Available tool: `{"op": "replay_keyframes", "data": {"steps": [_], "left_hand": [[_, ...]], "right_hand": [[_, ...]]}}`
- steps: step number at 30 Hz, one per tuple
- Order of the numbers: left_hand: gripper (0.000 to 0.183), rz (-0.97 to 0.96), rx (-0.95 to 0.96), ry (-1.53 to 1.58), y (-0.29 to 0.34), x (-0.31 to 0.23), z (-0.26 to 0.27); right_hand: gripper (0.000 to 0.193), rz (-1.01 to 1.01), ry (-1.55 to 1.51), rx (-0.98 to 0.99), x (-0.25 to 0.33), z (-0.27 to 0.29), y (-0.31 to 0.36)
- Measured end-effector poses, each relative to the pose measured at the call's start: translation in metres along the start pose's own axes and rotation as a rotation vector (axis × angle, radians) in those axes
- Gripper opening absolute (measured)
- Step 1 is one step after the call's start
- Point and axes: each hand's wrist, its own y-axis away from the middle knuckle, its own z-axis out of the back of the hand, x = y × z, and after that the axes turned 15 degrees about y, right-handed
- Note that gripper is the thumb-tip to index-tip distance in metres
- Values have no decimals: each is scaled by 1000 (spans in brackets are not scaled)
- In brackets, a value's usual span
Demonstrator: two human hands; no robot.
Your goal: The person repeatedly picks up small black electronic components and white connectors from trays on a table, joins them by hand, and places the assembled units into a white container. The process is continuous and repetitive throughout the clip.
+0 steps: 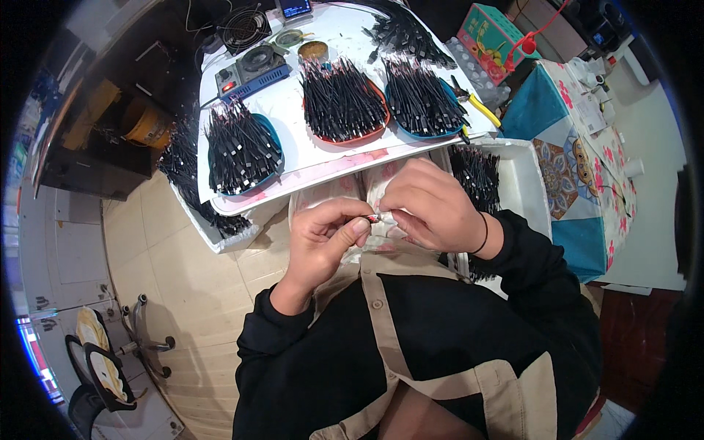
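Note:
Over my lap, just off the table's front edge, my left hand is closed in a pinch on a short black cable end with a bit of red on it. Facing it, my right hand is also closed, thumb and fingertips pressed together beside the cable's tip. What sits between those fingers is too small to make out. Ahead on the table are bundles of black cables with small metal plugs: one bundle on the left, another in the middle and a third on the right.
The bundles lie in a blue tray, an orange tray and another blue tray. Yellow-handled pliers rest at the right edge. Behind are a blue-fronted device, a tin and a fan. A foam box stands lower right.

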Motion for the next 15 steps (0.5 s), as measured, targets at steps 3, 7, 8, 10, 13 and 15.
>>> {"op": "replay_keyframes", "data": {"steps": [3,7,8,10,13,15], "left_hand": [[8,-326,99,-693,-1,-1,0],[9,-385,99,-717,-3,-5,-3],[8,-163,59,-469,2,-12,-2],[11,-53,76,29,-1,-18,-5],[15,63,119,417,-4,-28,-10],[14,143,133,496,-4,-35,-13]], "right_hand": [[15,-370,-513,280,-2,1,5],[17,-789,-1283,418,1,2,4],[17,-706,-1180,389,3,6,2],[20,-517,-972,223,7,15,-7],[23,-166,-353,43,7,33,-26],[22,-43,-352,-42,13,38,-36]]}}
